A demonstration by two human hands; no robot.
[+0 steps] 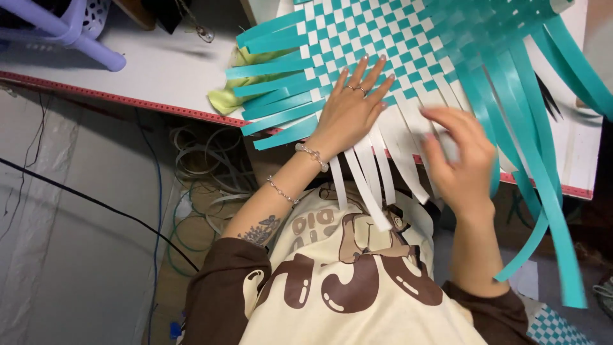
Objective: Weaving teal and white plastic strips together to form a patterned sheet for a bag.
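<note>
Mid-weave, teal-and-white woven mat (pixel 383 45) lies on the white tabletop (pixel 159 67), left hand (pixel 350 108) flat and open pressing it, right hand (pixel 461 160) blurred, grip unclear, at loose white strips (pixel 373 172); next needs threading.

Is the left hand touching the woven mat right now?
Touching. The head view shows the left hand lying flat, fingers spread, pressed on the teal and white woven mat with no gap visible.

bright even indoor light, soft shadows, right hand (pixel 461 160) motion-blurred
</note>
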